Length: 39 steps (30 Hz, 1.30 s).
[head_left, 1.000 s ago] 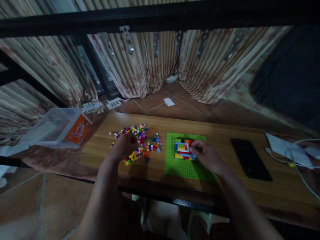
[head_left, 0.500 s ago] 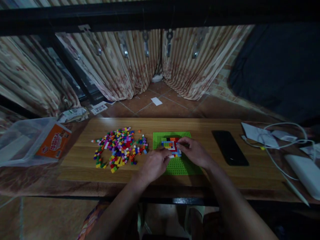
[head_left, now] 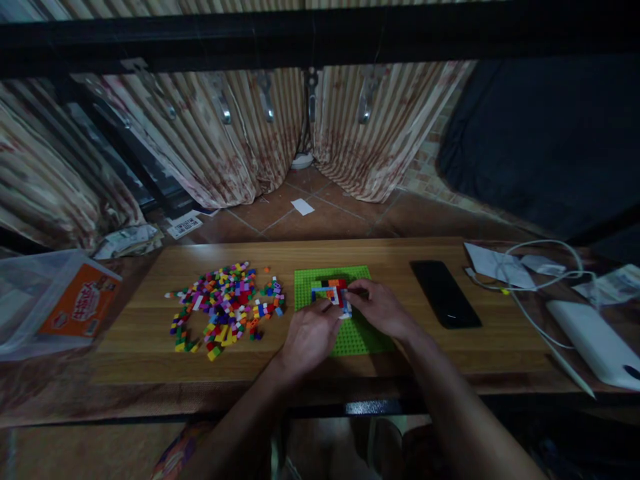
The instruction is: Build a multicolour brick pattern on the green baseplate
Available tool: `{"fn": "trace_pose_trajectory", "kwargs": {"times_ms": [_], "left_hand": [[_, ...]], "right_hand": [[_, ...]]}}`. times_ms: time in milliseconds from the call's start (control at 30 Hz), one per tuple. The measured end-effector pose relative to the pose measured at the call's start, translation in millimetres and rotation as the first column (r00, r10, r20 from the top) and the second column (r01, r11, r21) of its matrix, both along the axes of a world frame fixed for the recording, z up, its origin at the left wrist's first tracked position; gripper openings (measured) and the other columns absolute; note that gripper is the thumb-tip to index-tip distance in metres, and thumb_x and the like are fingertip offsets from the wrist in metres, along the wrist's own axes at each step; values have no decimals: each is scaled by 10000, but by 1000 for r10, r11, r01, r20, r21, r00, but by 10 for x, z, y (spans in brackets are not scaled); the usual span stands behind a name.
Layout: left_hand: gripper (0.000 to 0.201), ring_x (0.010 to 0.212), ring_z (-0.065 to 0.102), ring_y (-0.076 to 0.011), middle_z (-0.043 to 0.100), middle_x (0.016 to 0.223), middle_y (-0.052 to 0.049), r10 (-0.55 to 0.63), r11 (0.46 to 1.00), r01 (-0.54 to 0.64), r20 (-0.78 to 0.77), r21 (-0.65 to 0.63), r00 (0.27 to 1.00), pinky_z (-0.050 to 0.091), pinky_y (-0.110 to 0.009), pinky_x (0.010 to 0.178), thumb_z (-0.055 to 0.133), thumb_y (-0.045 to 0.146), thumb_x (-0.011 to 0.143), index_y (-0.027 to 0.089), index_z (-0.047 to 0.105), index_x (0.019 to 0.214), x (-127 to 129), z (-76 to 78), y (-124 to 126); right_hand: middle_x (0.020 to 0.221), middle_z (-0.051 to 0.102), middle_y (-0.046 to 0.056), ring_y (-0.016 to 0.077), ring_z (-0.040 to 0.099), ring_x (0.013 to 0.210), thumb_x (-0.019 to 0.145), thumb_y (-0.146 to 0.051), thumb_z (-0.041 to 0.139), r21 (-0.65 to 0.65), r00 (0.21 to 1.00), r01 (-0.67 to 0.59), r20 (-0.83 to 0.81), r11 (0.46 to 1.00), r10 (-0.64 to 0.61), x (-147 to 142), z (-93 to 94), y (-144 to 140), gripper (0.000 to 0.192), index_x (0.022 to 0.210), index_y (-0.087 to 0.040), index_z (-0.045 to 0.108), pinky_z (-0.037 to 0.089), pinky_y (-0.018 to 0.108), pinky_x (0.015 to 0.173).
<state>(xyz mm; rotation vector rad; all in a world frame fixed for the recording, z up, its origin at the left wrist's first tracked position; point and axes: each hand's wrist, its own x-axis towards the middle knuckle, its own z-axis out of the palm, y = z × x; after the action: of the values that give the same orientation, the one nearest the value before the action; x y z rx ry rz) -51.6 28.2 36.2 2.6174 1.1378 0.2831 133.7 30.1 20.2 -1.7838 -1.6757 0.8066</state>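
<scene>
Hands meet over the brick build (head_left: 331, 292), which sits on the far half of the green baseplate (head_left: 357, 340) at the middle of the worktop (head_left: 400, 250). Left hand (head_left: 311, 335) lies at the build's near-left edge, fingers curled against it. Right hand (head_left: 381, 309) closes in from the right, fingertips pinched on a small pale brick (head_left: 346, 311) at the build's near-right corner. Both are equally near. Loose bricks (head_left: 225, 308) lie well apart to the left, nearer the left hand; a dark phone (head_left: 444, 293) lies to the right.
</scene>
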Motion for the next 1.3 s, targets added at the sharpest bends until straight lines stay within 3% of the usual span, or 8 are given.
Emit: {"fn": "trace_pose_trajectory", "kwargs": {"times_ms": [500, 667, 867, 1300], "left_hand": [[251, 793, 598, -161, 648, 919, -41, 31, 997, -29, -19, 77, 999, 452, -277, 722, 404, 263, 941, 214, 647, 897, 79, -54, -1], [239, 791, 597, -158, 650, 901, -40, 73, 996, -72, -14, 43, 997, 438, -271, 702, 423, 274, 935, 207, 640, 864, 96, -61, -14], [183, 791, 596, -156, 651, 895, -31, 147, 988, -148, 38, 32, 988, 416, -270, 677, 484, 285, 912, 196, 632, 853, 113, -102, -22], [212, 735, 574, -163, 631, 800, -27, 126, 963, -131, 35, 236, 991, 369, -293, 638, 469, 250, 916, 200, 625, 781, 123, -244, -92]], "right_hand": [[849, 714, 54, 192, 631, 771, 885, -379, 486, -33, 1000, -22, 17, 999, 23, 14, 54, -8, 252, 877, -206, 669, 453, 315, 698], [852, 710, 43, 183, 636, 759, 845, -446, 554, -114, 988, -106, -124, 988, 91, 78, 33, -45, 287, 922, -194, 667, 463, 298, 673], [846, 695, 22, 174, 624, 763, 748, -372, 672, -151, 960, -168, -248, 974, 127, 130, -38, -59, 286, 969, -192, 656, 471, 297, 692], [751, 671, 3, 162, 600, 702, 659, -330, 711, -226, 972, -50, -234, 973, -4, 69, -71, -42, 236, 837, -182, 665, 457, 285, 669]]}}
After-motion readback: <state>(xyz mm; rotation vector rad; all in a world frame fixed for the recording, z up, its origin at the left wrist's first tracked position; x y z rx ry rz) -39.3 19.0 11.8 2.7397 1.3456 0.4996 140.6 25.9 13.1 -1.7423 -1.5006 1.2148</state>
